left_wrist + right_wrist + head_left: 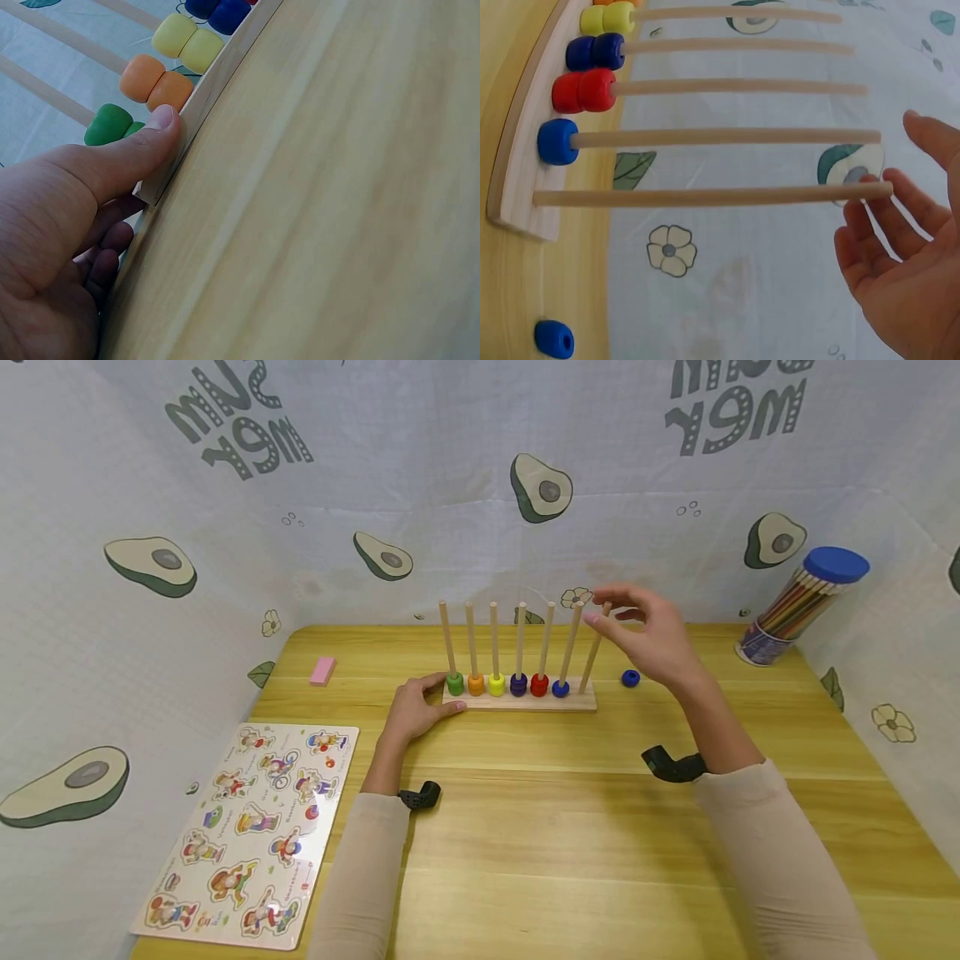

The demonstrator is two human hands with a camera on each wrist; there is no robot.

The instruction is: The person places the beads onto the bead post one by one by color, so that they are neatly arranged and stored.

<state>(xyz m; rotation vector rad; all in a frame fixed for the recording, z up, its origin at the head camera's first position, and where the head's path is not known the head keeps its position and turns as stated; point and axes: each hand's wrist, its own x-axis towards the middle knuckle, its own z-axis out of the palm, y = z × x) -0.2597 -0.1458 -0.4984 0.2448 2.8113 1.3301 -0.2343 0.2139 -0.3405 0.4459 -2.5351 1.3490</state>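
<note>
A wooden peg stand holds a row of upright pegs, with paired green, orange, yellow, dark purple and red beads at their feet. One blue bead sits low on the peg beside the bare rightmost peg. My left hand grips the stand's left end, thumb on its front edge. My right hand is at the top of the bare peg, fingers loosely spread, no bead in it; contact is unclear. A loose blue bead lies right of the stand.
On the table, a picture puzzle board lies at the left and a pink block behind it. A blue-lidded tub of colored pencils stands at the back right. A printed cloth hangs behind.
</note>
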